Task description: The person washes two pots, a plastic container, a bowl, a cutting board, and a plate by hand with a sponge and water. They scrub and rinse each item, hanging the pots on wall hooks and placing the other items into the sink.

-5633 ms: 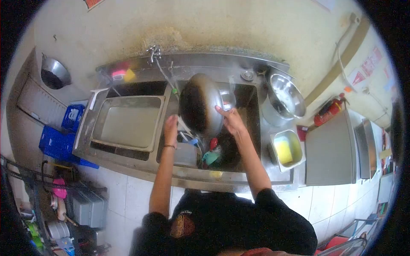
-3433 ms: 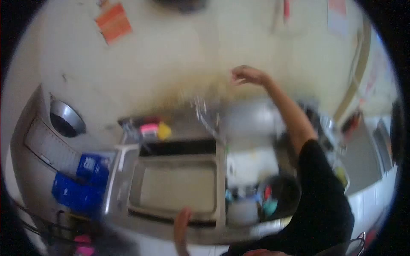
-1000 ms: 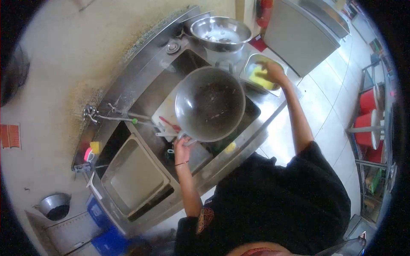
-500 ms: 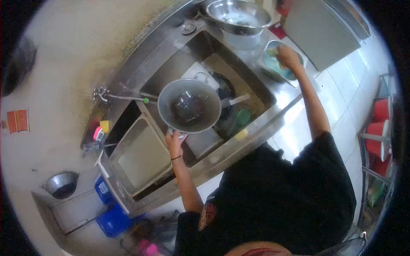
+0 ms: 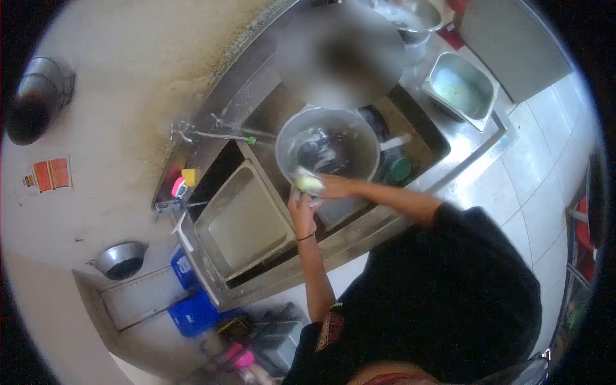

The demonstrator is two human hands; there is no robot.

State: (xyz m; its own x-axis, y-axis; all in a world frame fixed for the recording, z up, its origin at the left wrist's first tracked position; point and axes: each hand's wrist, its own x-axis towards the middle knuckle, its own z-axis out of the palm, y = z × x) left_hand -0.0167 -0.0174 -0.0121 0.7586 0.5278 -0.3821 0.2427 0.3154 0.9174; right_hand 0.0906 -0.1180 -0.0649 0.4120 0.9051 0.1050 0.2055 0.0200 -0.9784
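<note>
A round grey metal pan is held over the sink, with white suds on its inside. My left hand, a dark band at its wrist, is closed on the pan's near-side handle. My right hand presses a pale yellow-green sponge against the near rim, just above my left hand. Its fingers are partly hidden and slightly blurred. Below the pan, a green round item and part of a dark pan lie in the sink.
A rectangular metal container with bluish liquid stands on the right counter. A large metal bowl is behind it. Left of the sink lies a large tray; a tap is at the wall. A grey blurred patch hides the far sink.
My right hand has come from the metal container to the near rim of the pan, bringing the sponge. White suds now show inside the pan. My left hand still holds the handle.
</note>
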